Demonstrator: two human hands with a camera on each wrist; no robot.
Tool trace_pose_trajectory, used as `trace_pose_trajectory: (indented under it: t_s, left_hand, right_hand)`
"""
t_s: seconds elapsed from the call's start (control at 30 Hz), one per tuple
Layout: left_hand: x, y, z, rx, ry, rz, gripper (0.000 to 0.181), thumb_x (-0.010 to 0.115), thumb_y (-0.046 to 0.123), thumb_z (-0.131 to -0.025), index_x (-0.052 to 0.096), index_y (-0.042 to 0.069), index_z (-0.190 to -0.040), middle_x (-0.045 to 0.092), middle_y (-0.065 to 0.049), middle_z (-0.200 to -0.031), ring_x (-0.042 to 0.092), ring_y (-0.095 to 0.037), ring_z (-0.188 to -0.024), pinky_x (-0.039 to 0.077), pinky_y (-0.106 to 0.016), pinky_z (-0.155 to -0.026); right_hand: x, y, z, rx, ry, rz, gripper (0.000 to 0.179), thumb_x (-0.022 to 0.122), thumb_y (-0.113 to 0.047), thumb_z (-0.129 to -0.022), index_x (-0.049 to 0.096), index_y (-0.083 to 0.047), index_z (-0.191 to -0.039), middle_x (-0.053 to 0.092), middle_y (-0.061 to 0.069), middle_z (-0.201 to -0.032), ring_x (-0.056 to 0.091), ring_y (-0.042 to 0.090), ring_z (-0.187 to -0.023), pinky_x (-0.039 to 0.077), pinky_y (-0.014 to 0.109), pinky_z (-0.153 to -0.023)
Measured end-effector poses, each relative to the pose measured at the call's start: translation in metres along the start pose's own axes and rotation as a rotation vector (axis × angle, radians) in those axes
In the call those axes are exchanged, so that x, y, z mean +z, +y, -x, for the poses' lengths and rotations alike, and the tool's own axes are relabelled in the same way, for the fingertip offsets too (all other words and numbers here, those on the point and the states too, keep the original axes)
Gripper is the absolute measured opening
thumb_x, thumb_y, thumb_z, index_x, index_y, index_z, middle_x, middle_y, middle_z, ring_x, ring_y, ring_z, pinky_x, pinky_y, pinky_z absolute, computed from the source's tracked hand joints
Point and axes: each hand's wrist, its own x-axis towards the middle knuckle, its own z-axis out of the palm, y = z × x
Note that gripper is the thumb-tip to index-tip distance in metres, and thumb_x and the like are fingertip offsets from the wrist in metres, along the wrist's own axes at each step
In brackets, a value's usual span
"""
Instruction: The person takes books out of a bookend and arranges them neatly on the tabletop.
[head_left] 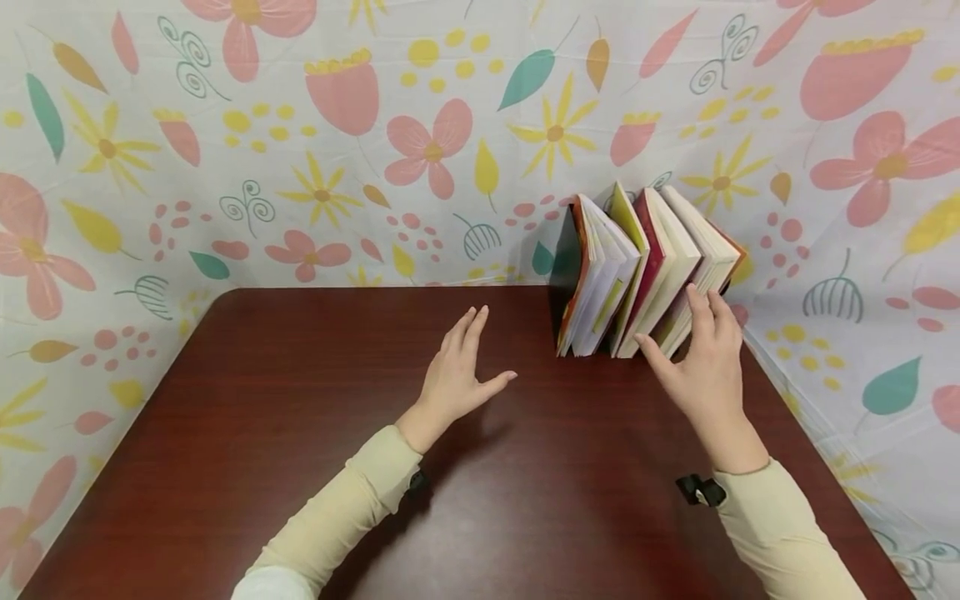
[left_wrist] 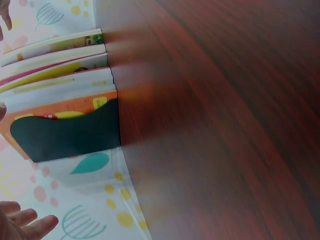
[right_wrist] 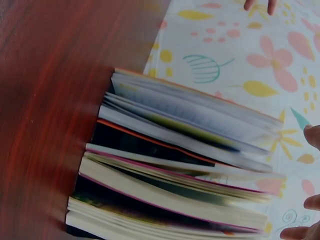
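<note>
A row of books (head_left: 678, 250) stands upright, leaning slightly, at the back right of the table, page edges facing me. A black book holder (left_wrist: 70, 137) shows its side panel in the left wrist view, against an orange-covered book (left_wrist: 82, 105). My right hand (head_left: 708, 367) hovers in front of the right end of the row, fingers spread and thumb apart, overlapping the books in the head view. Left of the row, my left hand (head_left: 453, 375) is held over the table with fingers extended and thumb out, holding nothing. In the right wrist view, gaps show between several books (right_wrist: 175, 195).
The dark reddish-brown table (head_left: 247, 400) has a glossy top. Behind it and along its sides hangs a white cloth (head_left: 360, 183) printed with flowers and leaves. A small black device (head_left: 701, 490) sits at the right cuff.
</note>
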Motion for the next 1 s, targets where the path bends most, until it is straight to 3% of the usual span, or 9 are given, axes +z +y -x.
trace_pose_trajectory:
  t_s: [0.37, 0.67, 1.0]
  left_hand:
    - [0.020, 0.031, -0.016, 0.009, 0.025, 0.060, 0.092, 0.075, 0.042, -0.079, 0.027, 0.005, -0.148, 0.039, -0.021, -0.144, 0.049, -0.038, -0.123, 0.058, -0.043, -0.071]
    - [0.033, 0.053, -0.026, 0.011, -0.023, 0.074, 0.090, 0.074, 0.041, -0.081, 0.025, 0.006, -0.148, 0.038, -0.020, -0.145, 0.048, -0.036, -0.124, 0.057, -0.040, -0.075]
    - [0.047, 0.061, -0.031, 0.081, 0.002, 0.025, 0.089, 0.074, 0.041, -0.081, 0.026, 0.006, -0.148, 0.040, -0.021, -0.142, 0.051, -0.036, -0.122, 0.058, -0.036, -0.071]
  right_hand:
    - [-0.009, 0.011, -0.005, 0.022, 0.055, 0.002, 0.095, 0.047, -0.074, -0.082, 0.042, 0.002, -0.138, 0.037, 0.036, -0.136, 0.033, 0.054, -0.126, 0.030, 0.068, -0.100]
    - [-0.016, 0.023, -0.008, 0.025, 0.087, 0.015, 0.087, 0.056, -0.064, -0.085, 0.041, 0.003, -0.138, 0.038, 0.037, -0.134, 0.034, 0.053, -0.126, 0.030, 0.066, -0.102]
    - [-0.018, 0.037, -0.016, 0.071, 0.092, 0.041, 0.075, 0.072, -0.028, -0.079, 0.041, 0.002, -0.139, 0.037, 0.036, -0.137, 0.032, 0.052, -0.128, 0.028, 0.064, -0.105]
